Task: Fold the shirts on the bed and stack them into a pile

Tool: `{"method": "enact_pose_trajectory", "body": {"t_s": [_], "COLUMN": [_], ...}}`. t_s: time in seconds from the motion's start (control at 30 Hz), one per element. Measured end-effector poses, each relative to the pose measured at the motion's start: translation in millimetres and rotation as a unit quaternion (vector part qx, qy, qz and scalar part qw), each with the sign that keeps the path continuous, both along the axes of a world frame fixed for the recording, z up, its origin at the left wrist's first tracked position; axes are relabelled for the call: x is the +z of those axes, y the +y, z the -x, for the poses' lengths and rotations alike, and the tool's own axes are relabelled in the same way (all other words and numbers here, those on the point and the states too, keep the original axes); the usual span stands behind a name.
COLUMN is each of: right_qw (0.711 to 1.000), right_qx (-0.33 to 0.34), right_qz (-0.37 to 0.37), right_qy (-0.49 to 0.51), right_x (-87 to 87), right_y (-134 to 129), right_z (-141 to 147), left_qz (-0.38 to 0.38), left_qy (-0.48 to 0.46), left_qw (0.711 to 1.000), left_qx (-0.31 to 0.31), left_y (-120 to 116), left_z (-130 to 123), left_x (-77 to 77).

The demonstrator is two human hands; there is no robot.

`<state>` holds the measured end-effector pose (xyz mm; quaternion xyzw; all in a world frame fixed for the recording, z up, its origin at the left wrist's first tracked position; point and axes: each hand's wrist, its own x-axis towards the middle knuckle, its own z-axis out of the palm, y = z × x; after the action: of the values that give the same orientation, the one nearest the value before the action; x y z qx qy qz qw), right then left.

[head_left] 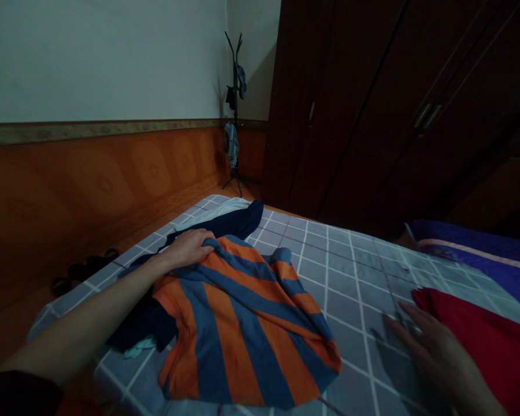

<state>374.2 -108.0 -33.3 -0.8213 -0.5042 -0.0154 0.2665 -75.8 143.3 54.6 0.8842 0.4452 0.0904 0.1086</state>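
Observation:
An orange and blue striped shirt (251, 323) lies crumpled on the bed (342, 277), which has a grey checked cover. At the shirt's upper left edge, my left hand (190, 247) has its fingers closed on the fabric. Dark navy clothing (238, 221) sits behind and partly beneath the shirt, with a pale garment (221, 207) behind it. My right hand (433, 346), somewhat blurred, hovers above the cover at the right, its fingers apart and holding nothing. Close beside that hand is a red cloth (489, 341); whether they touch, I cannot tell.
A black coat stand (235, 110) with a few hung items stands in the corner. Dark wardrobes (359, 104) line the far side. To the right is a purple bundle or mattress (476, 248). Dark shoes (86, 270) lie on the floor left of the bed.

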Motion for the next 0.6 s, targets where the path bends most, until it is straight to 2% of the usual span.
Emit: {"method": "enact_pose_trajectory", "body": {"t_s": [0.1, 0.17, 0.27, 0.33, 0.43, 0.53, 0.6], "right_qw": [0.988, 0.982, 0.985, 0.988, 0.994, 0.997, 0.993], "right_qx": [0.125, 0.17, 0.156, 0.136, 0.085, 0.016, -0.037], "right_qz": [0.063, 0.077, 0.074, 0.067, 0.046, -0.01, -0.063], "right_qy": [0.063, 0.037, -0.018, -0.005, 0.041, 0.077, 0.096], "right_x": [2.2, 7.1, 15.6, 19.6, 27.2, 43.9, 57.3], "right_y": [25.2, 41.5, 62.9, 74.5, 86.9, 91.3, 89.1], "right_z": [54.7, 92.7, 136.2, 148.9, 135.7, 88.0, 49.2], "left_qz": [-0.001, 0.01, 0.011, 0.005, -0.003, -0.05, -0.086], "left_qy": [-0.092, -0.156, -0.2, -0.226, -0.288, -0.357, -0.384], "left_qw": [0.995, 0.983, 0.966, 0.953, 0.932, 0.914, 0.907], "left_qx": [-0.05, -0.095, -0.162, -0.202, -0.221, -0.186, -0.153], "left_y": [-17.8, -28.8, -40.9, -43.6, -36.1, -11.9, 11.4], "left_z": [-13.0, -26.6, -49.5, -64.1, -84.2, -104.7, -119.1], "left_x": [27.9, 48.8, 75.1, 87.8, 102.6, 112.2, 111.8]}}
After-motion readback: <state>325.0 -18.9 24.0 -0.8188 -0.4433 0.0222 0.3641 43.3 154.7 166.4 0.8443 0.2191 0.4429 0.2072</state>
